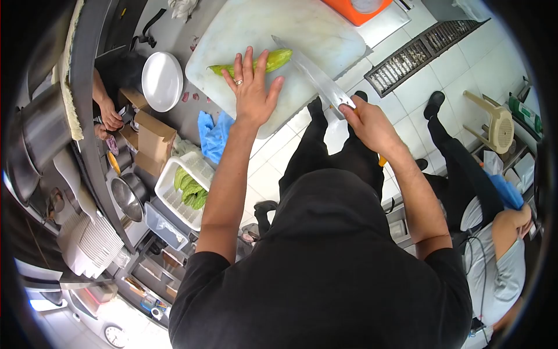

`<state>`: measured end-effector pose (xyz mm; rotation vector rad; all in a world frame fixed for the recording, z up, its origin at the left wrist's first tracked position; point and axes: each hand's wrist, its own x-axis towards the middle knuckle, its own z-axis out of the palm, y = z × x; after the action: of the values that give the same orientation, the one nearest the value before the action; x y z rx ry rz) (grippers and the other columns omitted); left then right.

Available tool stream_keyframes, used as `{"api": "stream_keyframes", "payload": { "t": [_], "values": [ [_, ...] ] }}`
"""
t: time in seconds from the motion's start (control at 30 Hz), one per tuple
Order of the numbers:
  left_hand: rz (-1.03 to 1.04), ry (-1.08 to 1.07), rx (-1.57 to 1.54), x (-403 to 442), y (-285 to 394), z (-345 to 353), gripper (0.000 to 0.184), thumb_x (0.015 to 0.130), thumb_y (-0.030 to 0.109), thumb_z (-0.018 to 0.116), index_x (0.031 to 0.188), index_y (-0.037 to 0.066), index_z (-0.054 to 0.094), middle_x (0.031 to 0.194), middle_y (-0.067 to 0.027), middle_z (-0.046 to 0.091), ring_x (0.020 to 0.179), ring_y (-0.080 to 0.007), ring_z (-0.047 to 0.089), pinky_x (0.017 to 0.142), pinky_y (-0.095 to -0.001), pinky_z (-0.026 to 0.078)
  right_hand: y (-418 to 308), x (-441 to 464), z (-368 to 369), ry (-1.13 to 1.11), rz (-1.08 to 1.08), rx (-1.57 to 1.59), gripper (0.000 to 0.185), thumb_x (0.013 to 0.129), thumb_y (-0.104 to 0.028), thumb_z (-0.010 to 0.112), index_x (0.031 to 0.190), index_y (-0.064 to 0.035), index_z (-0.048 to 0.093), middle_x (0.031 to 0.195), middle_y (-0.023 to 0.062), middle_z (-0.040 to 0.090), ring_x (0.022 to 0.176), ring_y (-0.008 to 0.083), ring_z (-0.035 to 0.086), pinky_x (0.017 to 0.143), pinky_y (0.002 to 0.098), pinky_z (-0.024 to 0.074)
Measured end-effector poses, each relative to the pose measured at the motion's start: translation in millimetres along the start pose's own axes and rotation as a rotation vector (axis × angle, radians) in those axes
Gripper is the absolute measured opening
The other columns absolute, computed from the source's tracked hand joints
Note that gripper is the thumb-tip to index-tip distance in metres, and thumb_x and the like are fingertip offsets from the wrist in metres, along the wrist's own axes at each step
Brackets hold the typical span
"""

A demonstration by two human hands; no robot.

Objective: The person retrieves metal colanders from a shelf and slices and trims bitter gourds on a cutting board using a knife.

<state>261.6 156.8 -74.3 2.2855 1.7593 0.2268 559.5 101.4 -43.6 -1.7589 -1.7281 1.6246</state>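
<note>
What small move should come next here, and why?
Probably curl the left hand into a claw: its fingers lie spread across the green vegetable, while the knife in the right hand has its blade close by one end.

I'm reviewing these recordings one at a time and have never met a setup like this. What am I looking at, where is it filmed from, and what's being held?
There is no machine here: a person works with two bare hands. The only picture comes from a camera worn on that person's head, looking forward and down, so the black shirt fills the bottom.

On the large white cutting board lies a long yellow-green vegetable. The left hand is spread over it; the right hand grips a long-bladed metal knife. Its blade is beside the vegetable's end; whether they touch is unclear.

Left of the board sits a white oval plate. The hands at the far left belong to someone else.
</note>
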Motion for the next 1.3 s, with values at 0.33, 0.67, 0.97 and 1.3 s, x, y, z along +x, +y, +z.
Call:
{"api": "stream_keyframes", "payload": {
  "t": [0.33, 0.67, 0.97, 1.3],
  "values": [
    [-0.017, 0.001, -0.022, -2, 1, 1, 0.066, 0.101, 0.045, 0.057, 0.16, 0.019, 0.039, 0.171, -0.0145, 0.021, 0.157, -0.0419, 0.013, 0.123, -0.0687, -0.005, -4, 22, 32, 0.005, -0.063, 0.105, 0.038, 0.108, -0.032, 0.056, 0.099, 0.0046, 0.056, 0.077, 0.0287, 0.065, 0.075, 0.0504, 0.063, 0.068, 0.0543, 0.0477],
    [-0.043, 0.057, -0.129, -7, 0, -10, 0.079, 0.101, 0.05, 0.057, 0.164, 0.01, 0.031, 0.171, -0.0194, 0.021, 0.159, -0.0406, 0.015, 0.126, -0.061, 0.002, -2, 29, 48, 0.026, -0.065, 0.244, 0.038, 0.107, -0.034, 0.059, 0.101, 0.0037, 0.061, 0.074, 0.0249, 0.064, 0.068, 0.0454, 0.059, 0.065, 0.048, 0.0466],
    [-0.102, 0.118, -0.118, -1, -7, 19, 0.106, 0.092, 0.059, 0.07, 0.162, -0.005, 0.023, 0.168, -0.0304, 0.019, 0.157, -0.0474, 0.013, 0.127, -0.0583, 0.008, 16, -5, 27, 0.002, 0.069, 0.085, 0.032, 0.106, -0.027, 0.063, 0.094, 0.0016, 0.055, 0.07, 0.0231, 0.062, 0.066, 0.0454, 0.061, 0.06, 0.0437, 0.048],
    [-0.122, 0.05, -0.092, -1, -7, 14, 0.11, 0.09, 0.063, 0.07, 0.162, -0.005, 0.021, 0.169, -0.0305, 0.016, 0.158, -0.0471, 0.009, 0.127, -0.0585, 0.006, 11, -3, 17, -0.02, 0.048, 0.017, 0.029, 0.106, -0.025, 0.062, 0.097, 0.0018, 0.056, 0.074, 0.023, 0.066, 0.072, 0.0456, 0.066, 0.061, 0.0464, 0.0499]
  ]
}}
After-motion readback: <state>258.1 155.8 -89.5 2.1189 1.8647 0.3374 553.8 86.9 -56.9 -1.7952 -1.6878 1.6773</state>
